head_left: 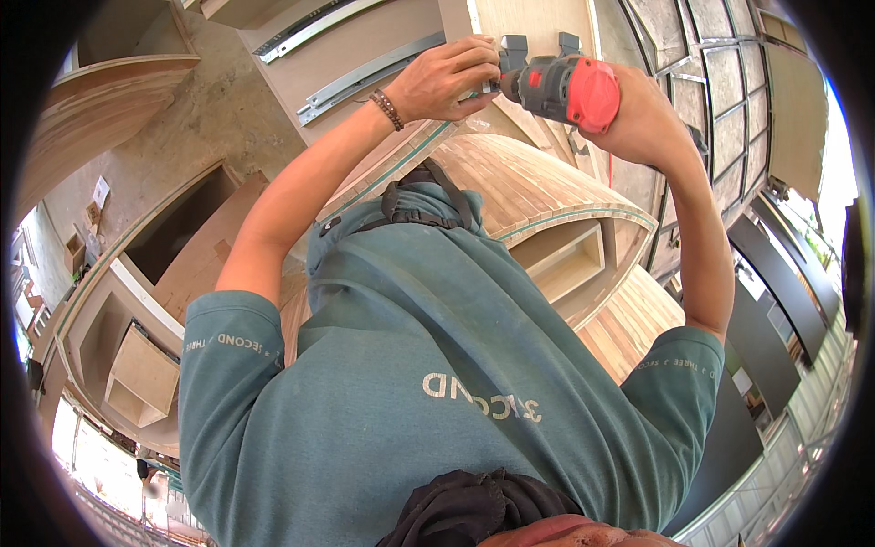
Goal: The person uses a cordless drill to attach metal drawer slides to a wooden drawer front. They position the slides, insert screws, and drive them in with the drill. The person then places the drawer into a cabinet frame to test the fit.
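Observation:
My right hand (635, 123) is wrapped round a red and black cordless drill (547, 89), its nose pointing left. Close to the drill's tip, my left hand (453, 80) has its fingers curled in a pinch. A small metallic bit shows at those fingertips, too small and covered to name. Both hands are over a light wooden cabinet panel (538, 18). Two dark grey fittings (514, 47) stand on this panel, just beyond the drill. To the left of my left hand, a metal drawer slide (369, 77) lies along a board.
Another drawer slide (301, 32) lies farther left. A curved slatted wood cabinet (538, 187) stands right in front of my body. More unfinished curved cabinets (118, 100) are on the left. Black metal frames (729, 100) lie at the right, with dark panels (766, 283) nearer me.

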A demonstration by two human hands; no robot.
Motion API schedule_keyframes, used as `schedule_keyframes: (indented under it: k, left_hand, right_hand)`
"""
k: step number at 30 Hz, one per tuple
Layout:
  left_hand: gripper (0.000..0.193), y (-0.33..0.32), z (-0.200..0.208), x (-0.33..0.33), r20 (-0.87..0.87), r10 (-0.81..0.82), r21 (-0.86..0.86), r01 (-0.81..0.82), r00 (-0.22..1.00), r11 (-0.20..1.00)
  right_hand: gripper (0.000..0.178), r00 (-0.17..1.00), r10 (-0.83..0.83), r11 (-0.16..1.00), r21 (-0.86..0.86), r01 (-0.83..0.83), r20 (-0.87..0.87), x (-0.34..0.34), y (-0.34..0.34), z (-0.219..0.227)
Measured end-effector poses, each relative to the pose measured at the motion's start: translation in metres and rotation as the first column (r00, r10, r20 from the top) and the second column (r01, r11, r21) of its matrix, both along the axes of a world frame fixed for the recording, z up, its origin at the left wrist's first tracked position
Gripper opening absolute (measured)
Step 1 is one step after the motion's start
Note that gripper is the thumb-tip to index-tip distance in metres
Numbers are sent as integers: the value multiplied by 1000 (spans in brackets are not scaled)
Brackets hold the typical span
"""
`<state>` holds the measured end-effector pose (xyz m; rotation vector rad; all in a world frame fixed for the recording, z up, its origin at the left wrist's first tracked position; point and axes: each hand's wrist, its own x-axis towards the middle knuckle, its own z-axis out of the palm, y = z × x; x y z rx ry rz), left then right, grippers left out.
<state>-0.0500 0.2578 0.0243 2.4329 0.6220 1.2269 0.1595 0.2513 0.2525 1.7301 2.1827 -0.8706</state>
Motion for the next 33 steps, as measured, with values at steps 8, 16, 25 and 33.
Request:
schedule_keyframes:
  k: [8,16,25,33]
  left_hand:
    - [37,3,8,-3,-30,-46,-14,46,998,999]
    - [32,27,31,-11,125,268,-138,-251,955,958]
    - [16,101,53,26,-272,565,-88,-605,779,791]
    - [24,76,37,17,-66,485,-126,-489,872,863]
  right_hand:
    - [43,991,121,990,81,-117,-48,15,2,-2]
    - [59,918,-170,969,109,222,-359,33,-37,25]
    - [71,777,-527,819,37,572,-344,60,-91,8]
    - [75,724,-554,795,-4,606,-412,64,-104,-2]
